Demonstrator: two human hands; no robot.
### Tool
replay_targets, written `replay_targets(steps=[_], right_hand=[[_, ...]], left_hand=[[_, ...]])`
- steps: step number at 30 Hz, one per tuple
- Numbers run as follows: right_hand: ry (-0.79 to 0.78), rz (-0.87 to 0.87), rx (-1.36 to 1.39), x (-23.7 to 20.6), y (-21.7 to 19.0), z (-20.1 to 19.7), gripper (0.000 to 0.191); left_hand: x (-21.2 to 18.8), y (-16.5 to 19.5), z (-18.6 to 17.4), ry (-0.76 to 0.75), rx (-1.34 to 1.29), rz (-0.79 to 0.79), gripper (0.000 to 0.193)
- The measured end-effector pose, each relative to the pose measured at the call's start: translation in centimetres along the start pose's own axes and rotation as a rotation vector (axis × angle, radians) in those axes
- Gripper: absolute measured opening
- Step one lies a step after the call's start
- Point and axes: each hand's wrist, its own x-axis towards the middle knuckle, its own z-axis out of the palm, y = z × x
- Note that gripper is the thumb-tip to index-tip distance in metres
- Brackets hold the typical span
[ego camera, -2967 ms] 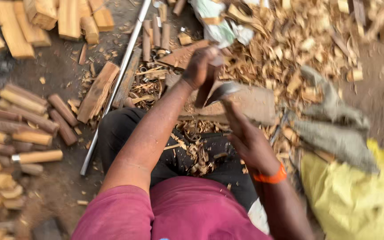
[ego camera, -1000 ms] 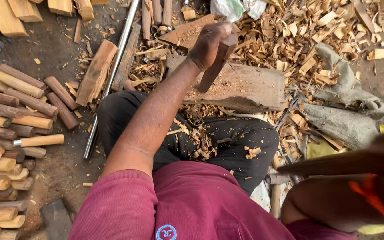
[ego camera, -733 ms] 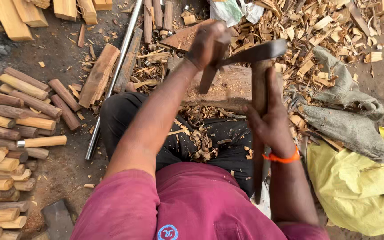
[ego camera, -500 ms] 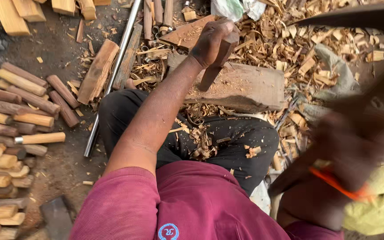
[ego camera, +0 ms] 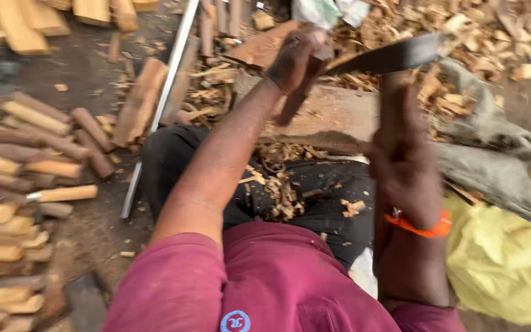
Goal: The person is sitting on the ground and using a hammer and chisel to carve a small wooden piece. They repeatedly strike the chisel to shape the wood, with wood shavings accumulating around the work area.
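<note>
1. Head view is showing me the left hand (ego camera: 296, 58) wrapping its fingers tight around a short brown wooden stick (ego camera: 295, 101), standing it tilted on the flat wooden chopping block (ego camera: 333, 117).
2. Right hand (ego camera: 404, 157) is gripping the handle of a dark-bladed adze (ego camera: 394, 56), fingers fully closed.
3. I'd be keeping that blade landing well below the left fingers, taking shallow cuts.
4. Wood shavings (ego camera: 278, 187) are littering the dirt ground; rounded pegs (ego camera: 38, 160) are piling up at left, yellow sack (ego camera: 511, 258) at right.

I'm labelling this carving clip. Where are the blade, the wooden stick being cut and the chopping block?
blade (ego camera: 394, 56), head view, middle of the flat metal.
wooden stick (ego camera: 293, 104), head view, lower shaft below the left hand.
chopping block (ego camera: 333, 117), head view, bare top face.
</note>
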Motion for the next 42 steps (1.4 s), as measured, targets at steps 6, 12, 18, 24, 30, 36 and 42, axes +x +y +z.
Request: replay_targets(steps=[6,12,18,24,30,36,42], right_hand=[[0.227,-0.139,0.373,-3.0,-6.3,-8.7,0.068],[-0.108,-0.047,-0.108,3.2,-6.2,4.9,0.073],[-0.042,0.011,0.026,-0.7,-0.3,0.5,0.079],[0.212,-0.152,0.38,-1.8,-7.6,-5.8,0.084],[-0.171,-0.082,-0.163,2.5,-3.9,6.0,0.089],[-0.192,0.343,-0.004,2.0,-2.5,8.1,0.094],[-0.101,0.046,0.022,0.6,-6.0,3.7,0.087]], left_hand=[[-0.7,-2.3,-0.6,-0.016,-0.252,-0.254,0.043],[0.3,-0.3,-1.0,-0.028,0.028,-0.019,0.046],[0.9,0.5,-0.2,-0.041,-0.144,-0.215,0.045],[-0.8,-1.7,-0.9,0.001,-0.204,-0.295,0.046],[-0.4,-1.9,-1.7,0.054,0.27,0.047,0.045],[-1.4,2.3,-1.8,0.1,-0.305,-0.479,0.05],[-0.5,3.7,-0.7,0.095,-0.347,-0.396,0.046]])
